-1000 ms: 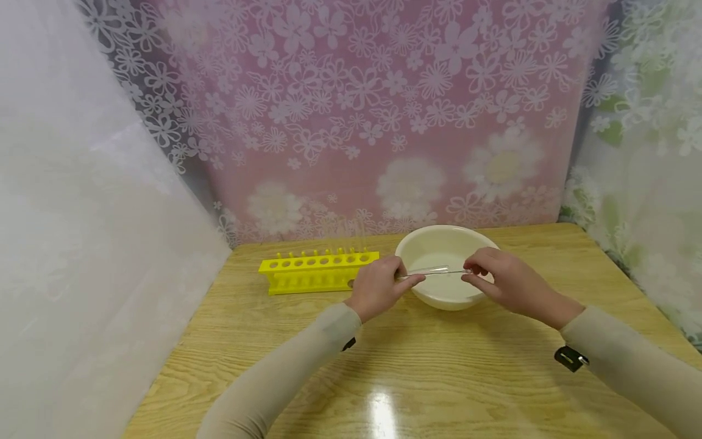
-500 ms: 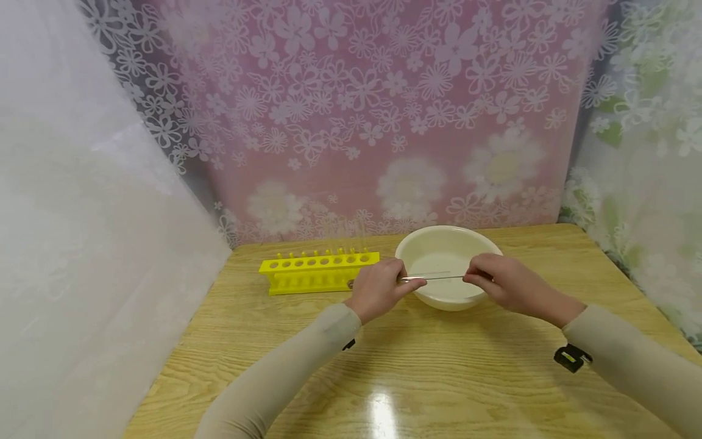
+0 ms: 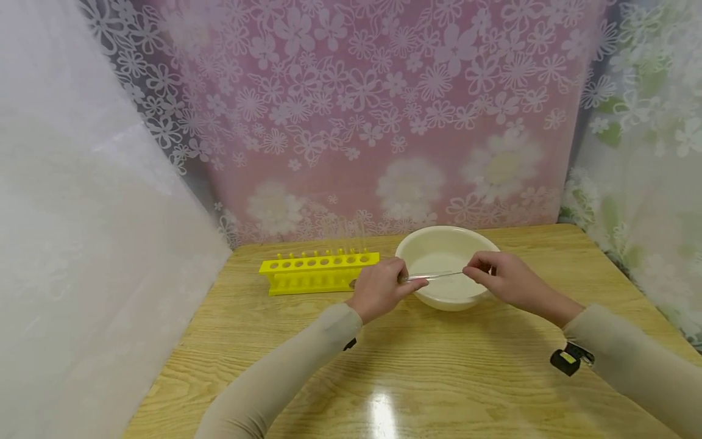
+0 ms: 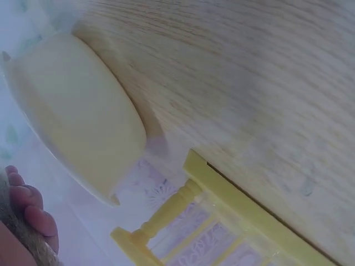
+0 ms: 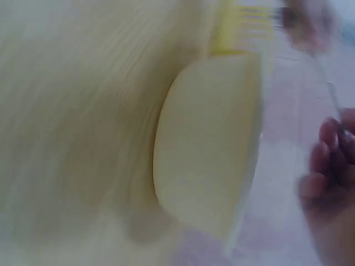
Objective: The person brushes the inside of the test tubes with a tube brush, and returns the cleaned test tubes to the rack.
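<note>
My left hand grips a clear glass test tube, held nearly level over the near rim of the cream basin. From the tube's right end runs the thin wire handle of a test tube brush, which my right hand pinches between thumb and fingers. In the left wrist view, grey-brown bristles show beside my curled fingertips, partly cut off by the frame. The right wrist view is blurred, with the wire stretching between both hands.
Left of the basin stands a yellow test tube rack with round holes and pegs. Several clear tubes stand upright at its right end. A flowered curtain hangs behind the wooden table.
My right hand has shifted slightly down, then back up and left, tilting the wire. My left hand stays nearly still with the test tube.
</note>
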A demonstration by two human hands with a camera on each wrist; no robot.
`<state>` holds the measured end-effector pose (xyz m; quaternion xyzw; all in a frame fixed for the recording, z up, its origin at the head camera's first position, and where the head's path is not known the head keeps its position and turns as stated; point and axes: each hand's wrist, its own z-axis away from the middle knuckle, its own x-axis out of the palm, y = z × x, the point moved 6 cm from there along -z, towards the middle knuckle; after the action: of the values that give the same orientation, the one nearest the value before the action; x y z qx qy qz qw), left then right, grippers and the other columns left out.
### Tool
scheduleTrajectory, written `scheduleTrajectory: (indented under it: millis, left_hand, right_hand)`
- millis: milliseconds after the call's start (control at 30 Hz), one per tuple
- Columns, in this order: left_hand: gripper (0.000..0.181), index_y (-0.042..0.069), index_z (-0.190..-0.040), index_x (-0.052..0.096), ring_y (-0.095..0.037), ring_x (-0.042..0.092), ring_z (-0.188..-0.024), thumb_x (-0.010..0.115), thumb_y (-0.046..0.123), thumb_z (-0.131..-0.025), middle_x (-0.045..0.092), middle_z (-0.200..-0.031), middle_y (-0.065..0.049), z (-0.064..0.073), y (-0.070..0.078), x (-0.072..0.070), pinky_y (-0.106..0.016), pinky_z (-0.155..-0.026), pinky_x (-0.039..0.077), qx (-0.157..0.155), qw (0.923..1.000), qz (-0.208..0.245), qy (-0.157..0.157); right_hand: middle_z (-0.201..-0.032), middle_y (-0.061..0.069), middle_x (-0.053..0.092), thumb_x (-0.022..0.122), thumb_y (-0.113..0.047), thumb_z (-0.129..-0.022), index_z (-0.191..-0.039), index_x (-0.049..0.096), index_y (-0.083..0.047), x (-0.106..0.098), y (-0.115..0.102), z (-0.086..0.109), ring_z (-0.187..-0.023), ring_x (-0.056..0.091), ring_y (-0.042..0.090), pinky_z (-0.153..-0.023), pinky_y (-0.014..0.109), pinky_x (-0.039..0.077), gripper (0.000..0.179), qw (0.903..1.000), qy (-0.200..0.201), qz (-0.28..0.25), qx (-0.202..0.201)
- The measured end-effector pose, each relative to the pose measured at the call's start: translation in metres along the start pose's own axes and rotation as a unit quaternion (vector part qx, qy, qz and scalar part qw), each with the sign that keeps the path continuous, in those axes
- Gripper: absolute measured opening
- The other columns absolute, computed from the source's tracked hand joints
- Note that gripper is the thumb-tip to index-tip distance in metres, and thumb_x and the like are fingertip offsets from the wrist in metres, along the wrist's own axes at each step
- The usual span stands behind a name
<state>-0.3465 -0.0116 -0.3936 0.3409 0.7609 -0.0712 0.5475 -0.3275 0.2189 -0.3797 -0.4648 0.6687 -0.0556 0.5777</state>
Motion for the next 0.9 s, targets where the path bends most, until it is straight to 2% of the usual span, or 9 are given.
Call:
scheduleTrajectory:
  millis: [67,200,267,367,500,600,667,800,900]
  left_hand:
    - [0.044,0.024,-0.08,0.053,-0.006,0.045,-0.053,0.058,0.066,-0.092,0.051,-0.069,0.01,0.0,-0.004,0.001,-0.021,-0.046,0.035,-0.013,0.9998,0.013,-0.005]
    - [0.045,0.025,-0.079,0.054,-0.006,0.046,-0.054,0.056,0.067,-0.092,0.052,-0.07,0.01,0.0,-0.008,0.003,-0.022,-0.047,0.037,-0.024,0.9991,0.03,-0.015]
    - [0.045,0.025,-0.079,0.055,-0.006,0.047,-0.054,0.056,0.068,-0.092,0.053,-0.069,0.01,0.0,-0.008,0.004,-0.022,-0.047,0.037,-0.023,0.9987,0.04,-0.02]
    - [0.045,0.025,-0.079,0.056,-0.006,0.048,-0.054,0.055,0.068,-0.092,0.053,-0.068,0.01,0.0,-0.007,0.005,-0.022,-0.047,0.038,-0.02,0.9983,0.051,-0.018]
    - [0.045,0.026,-0.078,0.055,-0.006,0.048,-0.054,0.055,0.069,-0.092,0.052,-0.068,0.011,0.0,-0.006,0.005,-0.022,-0.047,0.038,-0.016,0.9983,0.055,-0.009]
    - [0.046,0.027,-0.079,0.054,-0.006,0.047,-0.053,0.053,0.071,-0.091,0.051,-0.068,0.012,0.001,-0.006,0.005,-0.022,-0.047,0.038,-0.01,0.9989,0.045,-0.006]
    - [0.046,0.027,-0.079,0.053,-0.005,0.045,-0.053,0.052,0.072,-0.09,0.05,-0.068,0.012,0.002,-0.005,0.005,-0.022,-0.046,0.037,-0.003,0.9995,0.032,-0.002]
    - [0.046,0.026,-0.08,0.053,-0.006,0.043,-0.051,0.054,0.07,-0.091,0.049,-0.066,0.011,0.003,-0.002,0.003,-0.021,-0.045,0.034,0.007,0.9999,0.008,0.006]
    - [0.045,0.025,-0.082,0.054,-0.005,0.042,-0.05,0.055,0.069,-0.091,0.048,-0.067,0.011,0.003,0.0,0.001,-0.02,-0.045,0.032,0.014,0.9998,-0.013,0.009]
  right_hand:
    - [-0.081,-0.003,0.063,0.055,-0.04,-0.104,-0.096,0.07,-0.012,-0.004,-0.014,0.003,-0.064,0.054,0.009,-0.055,0.028,0.045,0.032,0.9817,0.064,0.139,-0.113]
    - [-0.087,0.004,0.067,0.041,-0.042,-0.109,-0.096,0.071,-0.006,-0.002,-0.035,0.014,-0.071,0.063,0.017,-0.056,0.033,0.053,0.049,0.8953,0.164,0.298,-0.288]
    - [-0.086,0.007,0.067,0.04,-0.033,-0.111,-0.095,0.071,-0.003,0.0,-0.038,0.017,-0.071,0.064,0.021,-0.056,0.036,0.055,0.046,0.8653,0.183,0.328,-0.332]
    - [-0.086,0.01,0.066,0.039,-0.02,-0.111,-0.095,0.07,-0.001,0.003,-0.037,0.021,-0.074,0.065,0.025,-0.057,0.038,0.056,0.04,0.836,0.186,0.367,-0.363]
    - [-0.087,0.011,0.065,0.031,-0.013,-0.112,-0.097,0.069,0.0,0.006,-0.034,0.023,-0.078,0.064,0.026,-0.061,0.038,0.056,0.043,0.8181,0.162,0.407,-0.372]
    - [-0.083,0.007,0.064,0.032,-0.019,-0.113,-0.093,0.068,-0.003,0.005,-0.033,0.022,-0.073,0.063,0.022,-0.059,0.036,0.055,0.043,0.8368,0.153,0.385,-0.358]
    - [-0.08,0.003,0.062,0.051,-0.018,-0.107,-0.089,0.067,-0.007,0.003,-0.032,0.019,-0.068,0.059,0.015,-0.056,0.031,0.052,0.026,0.8711,0.141,0.339,-0.326]
    - [-0.075,-0.006,0.06,0.072,-0.012,-0.093,-0.088,0.066,-0.016,0.002,-0.019,0.012,-0.06,0.046,0.0,-0.053,0.023,0.042,0.008,0.9639,0.071,0.18,-0.183]
    - [-0.07,-0.003,0.057,0.068,-0.012,-0.097,-0.089,0.066,-0.013,0.004,-0.003,0.008,-0.055,0.038,0.003,-0.052,0.025,0.038,0.008,0.9985,0.011,0.021,-0.049]
